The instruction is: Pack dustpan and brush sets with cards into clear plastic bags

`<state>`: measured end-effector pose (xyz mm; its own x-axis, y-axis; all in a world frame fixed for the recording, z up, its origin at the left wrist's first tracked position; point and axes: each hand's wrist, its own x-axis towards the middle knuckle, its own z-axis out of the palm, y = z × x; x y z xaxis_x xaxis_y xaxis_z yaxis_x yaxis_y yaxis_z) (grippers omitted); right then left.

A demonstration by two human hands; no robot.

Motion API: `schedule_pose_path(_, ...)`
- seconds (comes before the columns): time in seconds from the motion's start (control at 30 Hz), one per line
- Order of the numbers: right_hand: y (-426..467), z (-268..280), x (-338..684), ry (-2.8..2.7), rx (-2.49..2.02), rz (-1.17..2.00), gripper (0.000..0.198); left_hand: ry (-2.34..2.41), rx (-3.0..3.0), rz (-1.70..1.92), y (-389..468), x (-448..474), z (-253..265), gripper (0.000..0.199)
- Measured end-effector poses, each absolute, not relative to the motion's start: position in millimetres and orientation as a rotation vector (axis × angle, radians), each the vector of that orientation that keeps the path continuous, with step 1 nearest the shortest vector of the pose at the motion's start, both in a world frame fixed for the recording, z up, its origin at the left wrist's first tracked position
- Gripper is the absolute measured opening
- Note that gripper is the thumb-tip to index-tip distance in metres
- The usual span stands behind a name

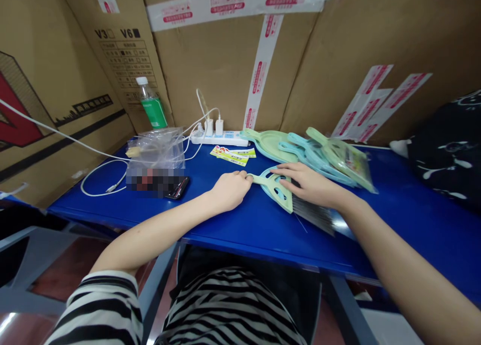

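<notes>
A light green hand brush [284, 199] with grey bristles lies over the blue table, its handle toward the left. Behind its head shows a light blue piece [267, 173], perhaps a dustpan, mostly covered. My left hand [232, 189] is closed around the end of the green handle. My right hand [310, 184] grips the brush head from the right, thumb on its near face and fingers over the far edge. Just behind that hand lie more green and blue dustpans [271, 143] and brushes, some in a clear plastic bag [355, 164].
A power strip [221, 138] with white chargers and cables stands against the cardboard wall. In front of it are yellow-green paper labels [235, 155]. To the left are a clear plastic bag [158, 147], a phone [178, 188] and a green-labelled bottle [153, 107]. Dark patterned fabric [447, 149] sits far right.
</notes>
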<state>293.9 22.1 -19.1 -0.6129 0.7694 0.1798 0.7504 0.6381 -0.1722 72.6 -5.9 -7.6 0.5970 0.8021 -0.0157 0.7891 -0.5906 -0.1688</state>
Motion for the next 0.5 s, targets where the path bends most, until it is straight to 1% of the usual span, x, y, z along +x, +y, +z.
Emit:
schedule_pose_path(0.23, 21.9, -19.1, 293.1, -2.670, -1.208, 0.083, 0.047, -1.308, -2.693, 0.138, -6.3, 72.4, -6.4, 0.032)
schedule_pose_path(0.5, 22.7, -20.4, 295.9, -2.637, -1.221, 0.120, 0.043, -1.276, -2.700, 0.186, -8.1, 74.6, -2.2, 0.028)
